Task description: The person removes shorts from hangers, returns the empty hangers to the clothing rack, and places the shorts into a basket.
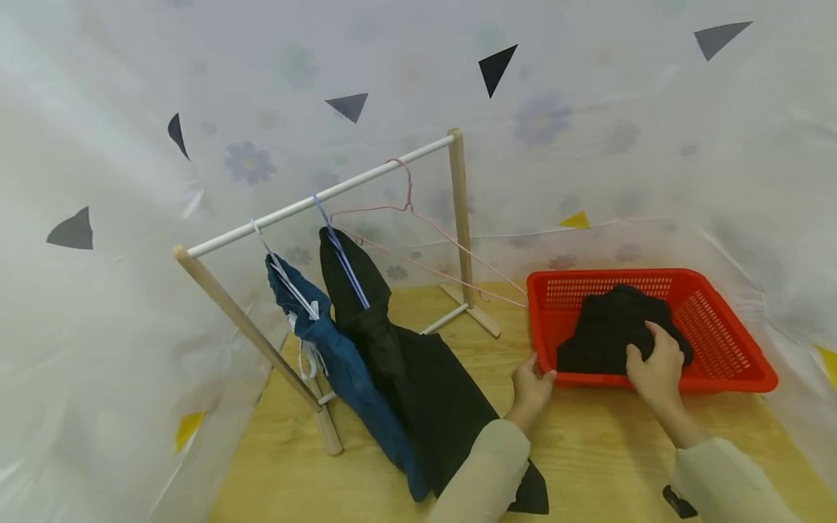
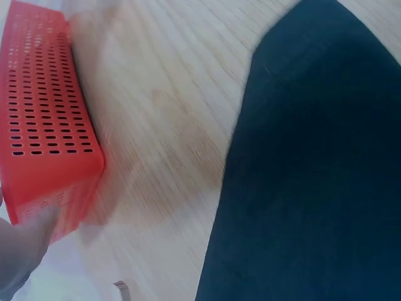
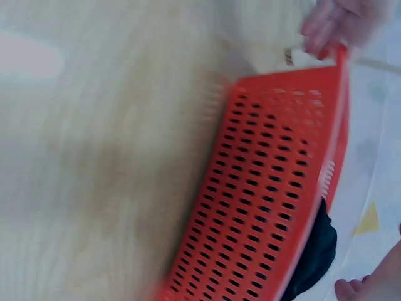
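Observation:
A red plastic basket (image 1: 726,363) with perforated sides holds a crumpled black garment (image 1: 608,327). My left hand (image 1: 531,392) grips the basket's near left corner at the rim; in the right wrist view its fingers curl over that corner. Over the near rim, my right hand (image 1: 657,367) reaches to the black garment, thumb and forefinger spread apart above the cloth. The right wrist view shows only a few of its fingertips (image 3: 344,290) at the edge, near the dark cloth bulging above the rim.
Left of the basket stands a rack with a white bar (image 1: 366,176) and wooden legs. Blue trousers (image 1: 346,370) and dark trousers (image 1: 431,385) hang from it, trailing onto the wooden table (image 1: 588,465). A bare pink hanger (image 1: 410,208) reaches toward the basket. A small black object (image 1: 678,501) lies by my right sleeve.

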Tool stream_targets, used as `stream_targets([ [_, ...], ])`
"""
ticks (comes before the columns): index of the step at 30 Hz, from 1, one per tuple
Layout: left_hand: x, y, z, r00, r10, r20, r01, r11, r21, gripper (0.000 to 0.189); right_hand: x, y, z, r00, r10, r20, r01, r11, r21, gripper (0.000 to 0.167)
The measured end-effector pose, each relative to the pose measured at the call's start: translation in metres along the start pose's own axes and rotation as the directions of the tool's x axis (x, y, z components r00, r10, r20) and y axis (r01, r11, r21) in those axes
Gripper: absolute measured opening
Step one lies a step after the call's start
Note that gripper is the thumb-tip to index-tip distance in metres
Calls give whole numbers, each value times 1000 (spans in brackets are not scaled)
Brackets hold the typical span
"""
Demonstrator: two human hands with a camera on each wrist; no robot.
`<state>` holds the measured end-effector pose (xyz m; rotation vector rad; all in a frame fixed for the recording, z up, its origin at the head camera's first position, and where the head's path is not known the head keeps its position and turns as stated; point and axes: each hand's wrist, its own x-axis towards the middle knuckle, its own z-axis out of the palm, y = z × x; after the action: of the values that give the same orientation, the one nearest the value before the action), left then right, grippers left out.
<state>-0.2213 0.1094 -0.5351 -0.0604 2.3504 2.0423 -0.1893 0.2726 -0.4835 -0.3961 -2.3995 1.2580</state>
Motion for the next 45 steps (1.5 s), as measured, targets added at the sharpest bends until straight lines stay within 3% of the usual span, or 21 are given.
stream_targets([
  [2,-1,-1,-3,998,64,17,-64,996,59,41,-9,4,4,996,-78,-38,78,997,6,48],
  [5,-5,2,-10,988,148,49,-154,973,174,39,-24,13,10,982,-190,-16,190,982,-21,45],
  [9,-10,8,-22,958,263,116,-286,907,307,40,-40,25,21,935,-349,61,353,933,-74,42],
  [14,-16,20,-46,903,359,237,-428,810,401,44,-53,31,36,867,-495,63,499,856,-133,41],
  [18,-22,30,-68,839,438,322,-544,683,487,45,-61,24,43,857,-510,74,516,847,-131,39],
  [20,-26,34,-79,800,487,350,-599,612,516,45,-64,17,47,852,-518,78,524,844,-112,38],
  [23,-31,42,-96,726,578,374,-678,506,533,46,-66,4,53,835,-545,72,549,833,-62,37],
  [26,-35,51,-111,661,650,374,-728,436,529,46,-69,-13,59,822,-566,59,567,824,-1,39],
  [28,-40,59,-120,630,683,369,-748,408,523,46,-74,-25,64,819,-571,50,570,821,32,42],
  [35,-48,94,-162,483,804,347,-823,282,492,44,-85,-68,77,816,-574,69,565,817,117,46],
  [37,-48,104,-176,429,845,319,-837,239,492,45,-86,-80,80,813,-576,83,563,815,137,48],
  [42,-46,123,-212,258,952,166,-861,148,487,45,-86,-110,87,808,-584,83,562,805,192,54],
  [43,-45,126,-220,232,964,133,-861,140,488,44,-86,-115,89,810,-581,84,558,806,198,55],
  [45,-44,130,-235,204,976,72,-858,143,493,45,-88,-126,93,814,-573,96,543,809,224,56],
])
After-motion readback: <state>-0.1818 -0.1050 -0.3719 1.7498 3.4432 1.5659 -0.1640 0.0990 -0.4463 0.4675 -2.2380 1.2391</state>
